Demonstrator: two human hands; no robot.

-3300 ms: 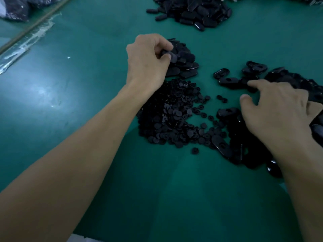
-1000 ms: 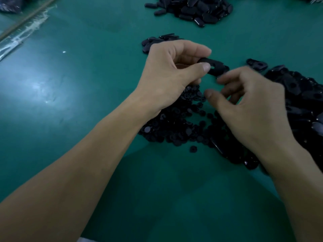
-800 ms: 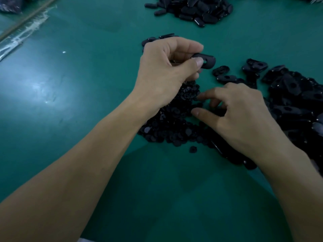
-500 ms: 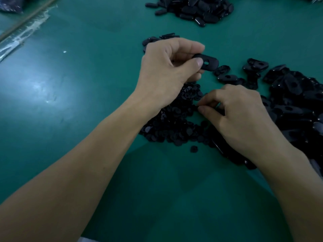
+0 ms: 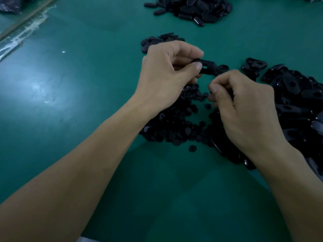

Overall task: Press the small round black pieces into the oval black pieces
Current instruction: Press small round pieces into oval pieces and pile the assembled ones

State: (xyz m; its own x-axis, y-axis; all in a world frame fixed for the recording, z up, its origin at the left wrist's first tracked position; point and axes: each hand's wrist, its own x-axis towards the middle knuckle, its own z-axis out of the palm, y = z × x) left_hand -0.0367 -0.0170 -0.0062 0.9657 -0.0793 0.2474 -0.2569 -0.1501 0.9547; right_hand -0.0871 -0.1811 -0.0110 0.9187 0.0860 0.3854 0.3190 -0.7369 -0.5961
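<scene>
One oval black piece (image 5: 208,67) is pinched in our left hand (image 5: 167,79) mid-frame; our right hand (image 5: 244,109) curls nearby, and we cannot tell what it holds.

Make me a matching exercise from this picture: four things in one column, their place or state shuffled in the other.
1 left hand
2 right hand
3 heap of small round pieces
4 heap of glossy oval pieces

A farthest from the person
B pinching one oval piece
C between and beneath the hands
D fingers curled, just below the pinched piece

Pairs: 1-B, 2-D, 3-C, 4-A
</scene>
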